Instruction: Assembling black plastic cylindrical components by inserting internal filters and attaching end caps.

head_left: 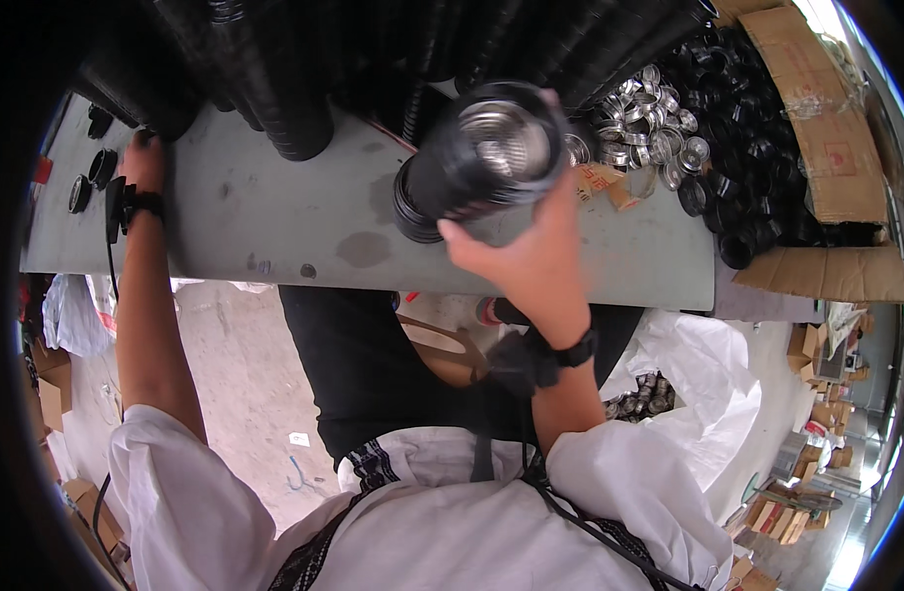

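Observation:
My right hand (526, 254) is wrapped around a short stack of black rings (457, 182), tilted over the table with its open end up. Shiny silver metal shows inside that end; motion blurs it. At the far left of the table, my left hand (143, 165) is closed beside a tall black column (136, 89). A small dark piece shows at its fingertips, too hidden to name. Next to this hand, small black rings (102, 167) lie on the grey tabletop (265, 212).
Tall black ribbed columns (274, 89) line the table's far side. To the right are loose silver rings (649, 123), a heap of black rings (752, 148) and an open cardboard box (816, 118). A white bag (703, 374) with metal parts stands below the table.

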The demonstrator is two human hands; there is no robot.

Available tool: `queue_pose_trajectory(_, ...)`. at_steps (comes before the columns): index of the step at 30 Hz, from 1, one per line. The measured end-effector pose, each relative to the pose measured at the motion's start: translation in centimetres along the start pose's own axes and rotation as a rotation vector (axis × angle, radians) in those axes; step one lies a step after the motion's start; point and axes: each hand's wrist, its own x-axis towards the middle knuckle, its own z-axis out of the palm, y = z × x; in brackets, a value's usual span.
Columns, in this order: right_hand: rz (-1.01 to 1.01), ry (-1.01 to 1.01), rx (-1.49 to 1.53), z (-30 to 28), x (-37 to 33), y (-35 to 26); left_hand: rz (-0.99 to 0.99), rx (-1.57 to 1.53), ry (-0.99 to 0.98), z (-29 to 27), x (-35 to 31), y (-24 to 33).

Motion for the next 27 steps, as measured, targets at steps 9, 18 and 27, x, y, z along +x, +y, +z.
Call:
queue_pose_trajectory(9,0.045,-0.018,0.016,2.8,-1.4,2.1,-0.005,-0.022,-0.081,-0.1,0.1,0.5)
queue_pose_trajectory(18,0.241,0.038,-0.123,-4.2,-9.7,1.3,0.065,-0.062,0.045,0.3,-0.8,0.3)
queue_pose_trajectory(27,0.386,0.103,-0.635,-14.1,-13.4,1.4,0.028,-0.003,-0.08,0.3,0.0,-0.1)
